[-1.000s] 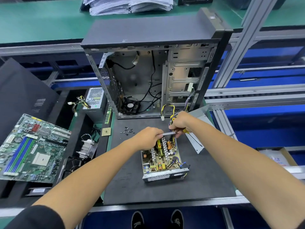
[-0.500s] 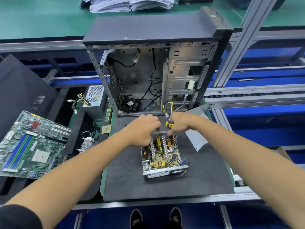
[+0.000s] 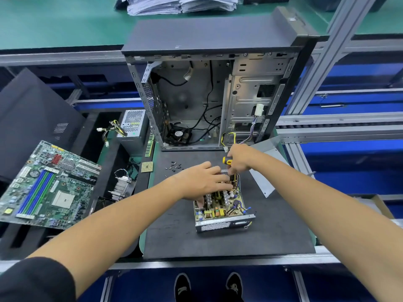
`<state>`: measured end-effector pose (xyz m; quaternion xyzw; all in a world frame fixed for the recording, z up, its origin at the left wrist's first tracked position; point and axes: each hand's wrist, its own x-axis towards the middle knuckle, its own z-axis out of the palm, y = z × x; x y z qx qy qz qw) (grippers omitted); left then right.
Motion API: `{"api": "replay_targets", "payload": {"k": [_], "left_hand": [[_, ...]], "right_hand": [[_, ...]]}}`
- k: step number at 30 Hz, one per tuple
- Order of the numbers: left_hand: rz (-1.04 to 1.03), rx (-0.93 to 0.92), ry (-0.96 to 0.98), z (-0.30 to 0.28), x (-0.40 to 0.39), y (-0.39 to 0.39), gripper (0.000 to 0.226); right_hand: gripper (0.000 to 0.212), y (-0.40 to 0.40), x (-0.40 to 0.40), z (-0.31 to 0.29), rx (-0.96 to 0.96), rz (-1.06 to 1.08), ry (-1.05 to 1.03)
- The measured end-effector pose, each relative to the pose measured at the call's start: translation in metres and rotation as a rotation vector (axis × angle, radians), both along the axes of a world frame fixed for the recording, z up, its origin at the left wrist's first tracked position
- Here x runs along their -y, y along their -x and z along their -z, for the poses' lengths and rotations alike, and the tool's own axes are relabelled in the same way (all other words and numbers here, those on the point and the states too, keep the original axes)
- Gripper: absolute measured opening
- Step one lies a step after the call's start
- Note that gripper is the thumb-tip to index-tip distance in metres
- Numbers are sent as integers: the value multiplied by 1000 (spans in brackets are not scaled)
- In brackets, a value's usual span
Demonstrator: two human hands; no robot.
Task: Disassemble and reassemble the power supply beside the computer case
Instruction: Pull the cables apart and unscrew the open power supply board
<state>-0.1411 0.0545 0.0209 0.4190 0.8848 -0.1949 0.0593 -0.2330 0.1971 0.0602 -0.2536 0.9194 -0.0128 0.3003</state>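
Note:
The opened power supply (image 3: 222,210) lies on the dark mat (image 3: 218,240), its circuit board with coils and capacitors bare and its perforated wall toward me. My left hand (image 3: 200,182) rests spread over the far part of the board, thumb down at its left edge. My right hand (image 3: 238,159) grips a yellow-and-black screwdriver (image 3: 226,160) at the unit's far right corner, where coloured wires leave it. The tool's tip is hidden by my fingers. The open computer case (image 3: 218,88) stands just behind.
Several small screws (image 3: 174,166) lie on the mat left of my hands. A grey metal cover (image 3: 265,171) leans at the right. A second power supply (image 3: 132,129), a CPU chip (image 3: 146,166), a heatsink (image 3: 122,186) and a motherboard (image 3: 45,186) lie at the left.
My left hand has spread flat and come down over the board. My right hand has shifted slightly right and back, still with the screwdriver. The camera moved closer.

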Motion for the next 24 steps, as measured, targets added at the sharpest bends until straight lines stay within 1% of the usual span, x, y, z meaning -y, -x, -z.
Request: {"api": "replay_targets", "payload": {"k": [3,7,9,11,13,16,19,24], "left_hand": [[3,25,3,0,-7,2,92],[57,19,30,-1,-13,5,67],[82,-8,42,-3,-14,6,61],[87,-34,59,-5,-14,7,55],[95,-37,69,-5,-14,6,49],[95,-42,69,-3,-14,3,42],[73,-39,53,1,-12,2,44],[54,18,10,1,-13,7,65]], "right_hand": [[31,0,-1,0,-2,-11,7],[34,0,0,-1,-1,-33,-5],[34,1,1,-3,0,-49,-31],[30,2,2,-5,-8,-92,-72],[19,2,4,-6,-25,-136,-104],[19,4,7,-5,-27,-164,-121],[22,6,7,-2,-26,-155,-117],[24,6,10,2,-95,-211,-149]]}}
